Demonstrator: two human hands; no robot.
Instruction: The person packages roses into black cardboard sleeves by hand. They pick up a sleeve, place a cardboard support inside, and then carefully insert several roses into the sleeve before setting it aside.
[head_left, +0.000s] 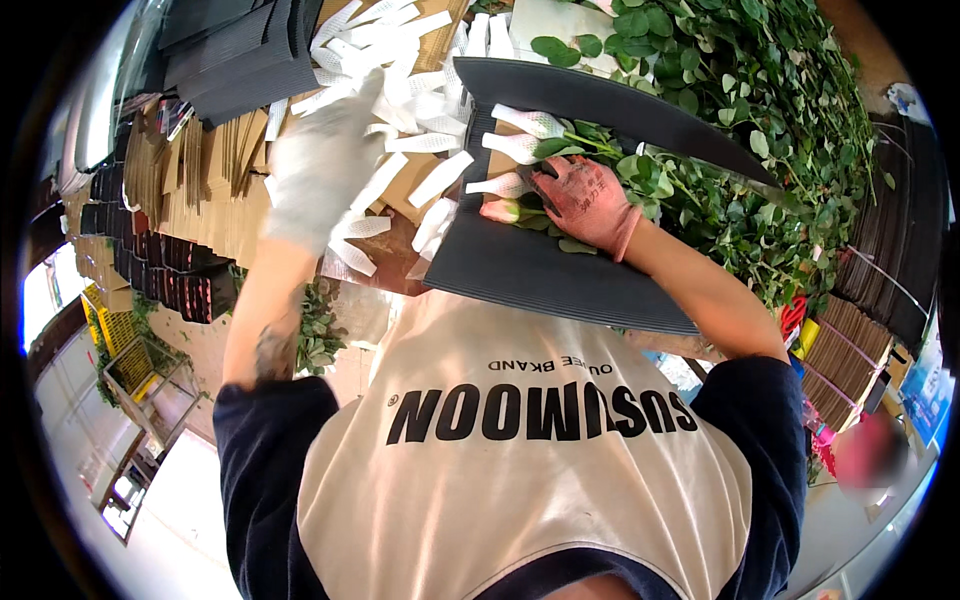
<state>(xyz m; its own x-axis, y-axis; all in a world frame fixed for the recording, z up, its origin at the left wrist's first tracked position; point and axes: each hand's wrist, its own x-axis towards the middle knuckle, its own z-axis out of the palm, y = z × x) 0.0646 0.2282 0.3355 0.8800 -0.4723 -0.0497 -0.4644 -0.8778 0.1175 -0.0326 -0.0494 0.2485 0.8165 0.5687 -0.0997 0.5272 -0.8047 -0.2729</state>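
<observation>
My left hand (322, 165), in a whitish glove and blurred by motion, is over a heap of white foam mesh sleeves (427, 142); whether it holds one is unclear. A black corrugated sheet (547, 277) lies in front of me, its far side raised. On it, several roses point their heads left, three in mesh sleeves (514, 148). Nearest me is a bare pink and cream rosebud (499, 211). My right hand (589, 199), in a red-pink glove with dark, coated fingers, has its fingers curled at the rose stems just right of the heads; the fingertips are partly hidden.
Leafy rose stems (780, 127) are piled at the right. Black corrugated sheets (232, 60) are stacked at the upper left, above folded cardboard (217, 202). Tied cardboard (844, 360) stands at the lower right, near a blurred pink object. A yellow crate (112, 322) is far left.
</observation>
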